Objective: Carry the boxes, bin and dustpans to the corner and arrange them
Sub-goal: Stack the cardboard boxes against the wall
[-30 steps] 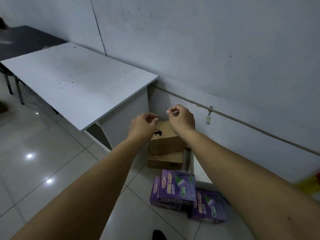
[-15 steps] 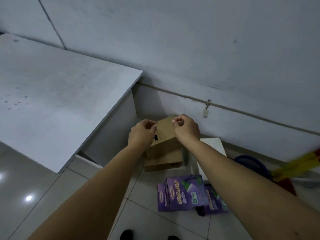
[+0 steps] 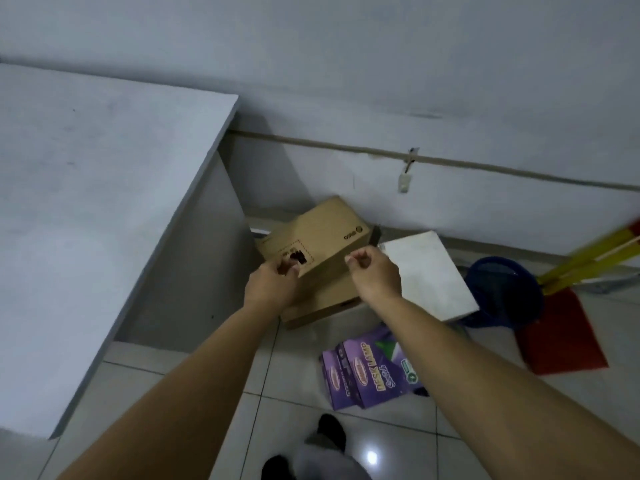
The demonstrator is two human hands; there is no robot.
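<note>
White desk (image 3: 86, 209) fills the left of the frame. At centre, two stacked cardboard boxes (image 3: 318, 237) sit against the wall; the blue bin (image 3: 502, 292) and red dustpan (image 3: 561, 337) lie right, the purple boxes (image 3: 370, 372) low centre. We judge we are reaching to lift the top carton, plain brown, askew. Our left hand (image 3: 273, 282) and right hand (image 3: 374, 268) are curled, holding nothing, and must spread to clasp its sides.

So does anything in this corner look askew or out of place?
Yes. The top cardboard box sits rotated and tilted on the lower cardboard box, not squared. The purple desk lamp boxes lie skewed on the floor, apart from the stack.
</note>
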